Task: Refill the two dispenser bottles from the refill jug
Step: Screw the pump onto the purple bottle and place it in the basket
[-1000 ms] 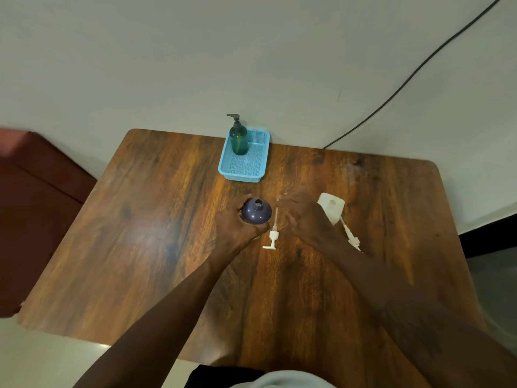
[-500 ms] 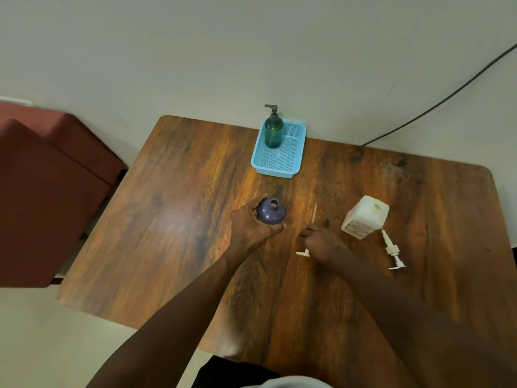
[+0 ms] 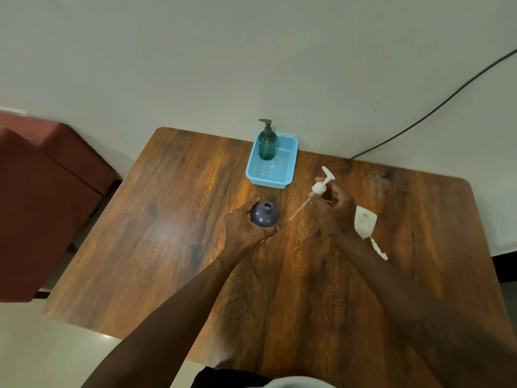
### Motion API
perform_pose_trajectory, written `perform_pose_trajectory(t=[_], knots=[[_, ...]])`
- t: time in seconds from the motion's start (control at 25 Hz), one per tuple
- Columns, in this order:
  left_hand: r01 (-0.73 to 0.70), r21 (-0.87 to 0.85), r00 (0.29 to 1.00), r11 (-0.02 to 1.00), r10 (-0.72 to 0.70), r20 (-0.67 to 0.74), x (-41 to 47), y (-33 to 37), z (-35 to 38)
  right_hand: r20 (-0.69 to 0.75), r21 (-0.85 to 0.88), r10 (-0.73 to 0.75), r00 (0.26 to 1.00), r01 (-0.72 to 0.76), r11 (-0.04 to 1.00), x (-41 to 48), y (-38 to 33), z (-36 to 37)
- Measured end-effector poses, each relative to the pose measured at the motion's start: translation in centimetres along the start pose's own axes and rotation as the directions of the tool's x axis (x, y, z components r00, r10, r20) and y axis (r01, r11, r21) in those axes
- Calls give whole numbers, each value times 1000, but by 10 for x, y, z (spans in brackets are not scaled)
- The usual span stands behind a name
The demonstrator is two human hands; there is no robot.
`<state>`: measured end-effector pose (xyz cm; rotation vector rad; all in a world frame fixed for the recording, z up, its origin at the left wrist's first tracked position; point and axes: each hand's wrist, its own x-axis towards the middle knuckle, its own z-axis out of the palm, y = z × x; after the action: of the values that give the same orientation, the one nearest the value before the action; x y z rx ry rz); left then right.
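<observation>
The table point(image 3: 167, 247) is brown wood grain with a smooth, glossy finish, and a pale sheen lies on its left half. At the far edge the blue tray point(image 3: 270, 182) is plastic, with floor and walls of fine perforated mesh. The green bottle point(image 3: 267, 145) in it is translucent and shiny. The purple bottle point(image 3: 264, 215) looks like smooth, glossy plastic. The white pump point(image 3: 320, 187) and white jug point(image 3: 365, 221) at right are matt plastic. The wall point(image 3: 195, 65) is matt; the red-brown seat point(image 3: 42, 191) at left is dull — cloth, by the look.

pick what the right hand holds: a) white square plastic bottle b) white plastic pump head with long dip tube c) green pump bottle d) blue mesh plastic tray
b: the right hand pinches the white plastic pump head with its long dip tube, while the left hand grips the open dark purple bottle.
</observation>
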<state>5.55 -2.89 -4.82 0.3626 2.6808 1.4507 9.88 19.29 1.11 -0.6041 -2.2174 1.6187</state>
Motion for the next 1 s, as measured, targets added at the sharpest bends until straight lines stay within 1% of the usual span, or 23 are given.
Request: perform_pose_trajectory(t=[0.2,0.28,0.4,0.52,0.6,0.72,0.84,1.0], knots=[[-50,-29,998,998,51,34,-3,19,4,-29,259,-39,999,45,965,1,-26,-2],[-54,-24,998,998,55,42,-3,24,6,-36,308,-56,998,64,949,1,-33,-4],[-69,-12,996,998,70,47,-3,30,11,-57,327,-77,995,91,941,2,-40,-7],[-108,7,993,994,108,50,-4,37,14,5,257,-132,991,127,958,3,-42,-12],[-114,6,992,993,114,47,-4,46,13,110,183,-188,976,166,969,2,-46,-16],[-117,-13,993,993,117,22,-3,65,10,265,6,-278,923,287,958,-2,-48,-20],[-184,-50,983,982,183,-16,-4,83,5,312,-75,-338,888,378,923,-2,-45,-22],[-267,14,961,964,267,-66,-2,98,3,345,-116,-405,847,466,877,6,-48,-23]])
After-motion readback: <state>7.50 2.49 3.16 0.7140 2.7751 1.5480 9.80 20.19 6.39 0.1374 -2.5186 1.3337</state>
